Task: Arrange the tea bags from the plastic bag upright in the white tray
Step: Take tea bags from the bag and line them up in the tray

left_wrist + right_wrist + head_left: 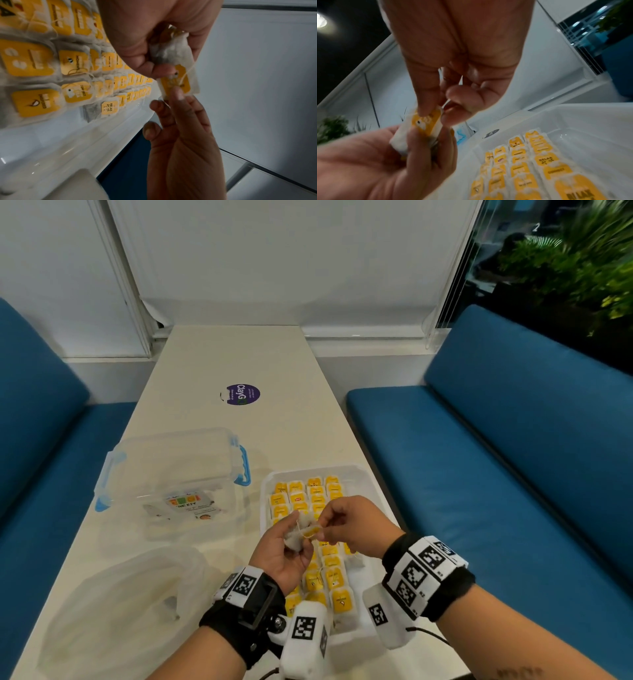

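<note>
A tea bag (301, 530) is held above the white tray (265, 494), gripped by the left hand (286, 556) and pinched by the right hand (352, 525) fingers (426, 100); rows of tea bags (325, 559) are contained in the tray

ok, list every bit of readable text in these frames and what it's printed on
"ClayG": purple round sticker on the table; its smaller print is unreadable.
"RELAX": yellow tag of a tea bag in the white tray; again on a tag in the right wrist view.
"MOMENT": tag in the tray.
"KIT", partly: label on the clear container; the rest is blurred.
Held tea bag's tag: blurred.
Wrist-band squares: coded patterns, no words.
</note>
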`<state>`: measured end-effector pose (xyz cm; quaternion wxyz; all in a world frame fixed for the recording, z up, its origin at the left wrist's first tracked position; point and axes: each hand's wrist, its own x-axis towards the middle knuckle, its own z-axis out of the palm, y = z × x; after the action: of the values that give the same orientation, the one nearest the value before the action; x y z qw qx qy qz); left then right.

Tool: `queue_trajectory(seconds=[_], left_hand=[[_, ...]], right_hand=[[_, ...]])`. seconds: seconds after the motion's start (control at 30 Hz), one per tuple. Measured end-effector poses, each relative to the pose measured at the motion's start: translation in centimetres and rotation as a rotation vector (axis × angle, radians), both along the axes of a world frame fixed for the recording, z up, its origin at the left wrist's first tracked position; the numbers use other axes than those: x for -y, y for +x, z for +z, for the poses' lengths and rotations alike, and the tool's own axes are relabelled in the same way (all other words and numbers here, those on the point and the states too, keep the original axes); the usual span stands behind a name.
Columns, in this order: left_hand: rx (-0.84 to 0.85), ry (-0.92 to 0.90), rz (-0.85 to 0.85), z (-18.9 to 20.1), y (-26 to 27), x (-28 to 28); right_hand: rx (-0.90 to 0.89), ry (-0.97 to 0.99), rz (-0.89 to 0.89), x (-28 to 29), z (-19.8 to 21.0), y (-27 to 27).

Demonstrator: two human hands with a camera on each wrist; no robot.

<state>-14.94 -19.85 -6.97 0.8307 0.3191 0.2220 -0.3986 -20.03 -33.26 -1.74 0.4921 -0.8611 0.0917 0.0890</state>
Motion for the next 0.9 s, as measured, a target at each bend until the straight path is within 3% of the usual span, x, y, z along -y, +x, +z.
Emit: queue_trajectory(seconds=[0.2,0.4,0.53,0.9], left_hand=[[-0.035,0.053,0.022,-1.0,0.7,-0.8],[-0.078,0.101,0.002,-1.0,0.4,-1.2],[-0.085,0.122,0.016,-0.8,0.1,-1.4],[-0.095,0.134,0.014,-1.0,0.1,-1.2]], right_hand=[[0.024,0.048,-0.065,0.5,1.3,0.3],[-0.093,-0.341,0.05,1.7,3.0,0.6],[-0.256,-0.462,0.077,2.5,3.0,0.7],[-0.489,-0.61,0.161,3.5,1.6,1.7]])
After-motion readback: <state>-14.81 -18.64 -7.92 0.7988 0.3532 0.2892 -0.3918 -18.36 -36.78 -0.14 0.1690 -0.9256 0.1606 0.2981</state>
